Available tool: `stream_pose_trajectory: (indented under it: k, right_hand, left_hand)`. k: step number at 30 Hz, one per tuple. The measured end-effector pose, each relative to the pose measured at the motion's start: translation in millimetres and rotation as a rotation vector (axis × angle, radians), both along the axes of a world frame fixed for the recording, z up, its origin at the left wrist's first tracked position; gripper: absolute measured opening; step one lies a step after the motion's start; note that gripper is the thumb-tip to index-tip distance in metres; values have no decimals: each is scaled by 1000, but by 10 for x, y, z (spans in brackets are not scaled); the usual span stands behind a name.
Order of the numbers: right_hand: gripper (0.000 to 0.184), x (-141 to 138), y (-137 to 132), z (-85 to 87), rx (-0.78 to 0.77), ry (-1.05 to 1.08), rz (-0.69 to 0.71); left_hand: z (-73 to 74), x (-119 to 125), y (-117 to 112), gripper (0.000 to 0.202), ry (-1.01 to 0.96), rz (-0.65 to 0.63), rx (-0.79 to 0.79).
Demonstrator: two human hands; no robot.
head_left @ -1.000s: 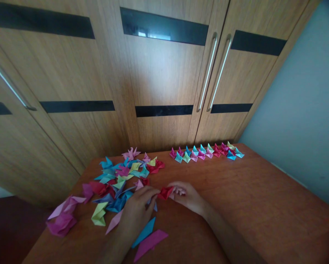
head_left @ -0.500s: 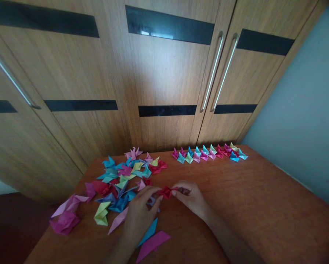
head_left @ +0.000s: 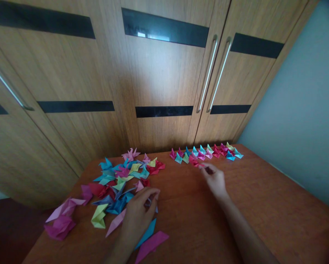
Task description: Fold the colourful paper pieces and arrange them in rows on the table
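A red origami crane (head_left: 194,160) is pinched by one end between the thumb and fingers of my right hand (head_left: 214,180). It is just in front of the two rows of small folded paper cranes (head_left: 201,152) along the table's back edge; whether it touches them or the tabletop, I cannot tell. Over the near side of the loose paper pile is my left hand (head_left: 141,207), curled with thumb and forefinger tips close together and nothing seen between them. A lilac folded paper shows partly behind it. Beneath its wrist lie a blue folded strip (head_left: 147,233) and a magenta one (head_left: 153,245).
A loose pile of colourful folded papers (head_left: 120,183) covers the left of the brown table (head_left: 258,209). Magenta pieces (head_left: 60,227) lie near its left edge. Behind the table rises a wooden wardrobe (head_left: 164,73) with metal handles (head_left: 208,73); a pale wall (head_left: 293,110) stands at right.
The red crane, held between both hands before, has left my left hand. My right hand has carried it back and to the right, up to the rows. My left hand stayed nearly in place.
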State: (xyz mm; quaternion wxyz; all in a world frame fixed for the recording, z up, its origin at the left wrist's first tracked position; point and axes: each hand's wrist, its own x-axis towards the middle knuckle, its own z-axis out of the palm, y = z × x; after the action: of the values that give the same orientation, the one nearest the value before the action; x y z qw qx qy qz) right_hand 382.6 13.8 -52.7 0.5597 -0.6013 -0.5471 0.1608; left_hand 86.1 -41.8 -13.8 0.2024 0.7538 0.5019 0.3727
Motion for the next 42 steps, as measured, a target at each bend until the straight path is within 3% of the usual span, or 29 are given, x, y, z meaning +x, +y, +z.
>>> stream_pose_trajectory:
  k: [3,5,8,13,21,42]
  right_hand:
    - [39,597,80,-66,-80,-193,-359]
    - [38,925,95,-111,-256,-361,-543]
    - [38,1232,115,-159,-553,-504,-637]
    - [41,1373,235,-170,-711,-544,-632]
    - [39,1380,358,-156,-740,-583,-590]
    - [37,1425,367,-186,-736,-551,-557]
  left_hand:
    - [38,20,-21,17,4,-16,-1]
    - [61,29,-38,17,1,-29,-1]
    - [79,35,-57,18,2,-50,12]
    - [87,50,-68,18,12,-64,27]
    - [84,58,-88,18,41,-78,8]
    - [77,68,-87,21,47,-80,-18]
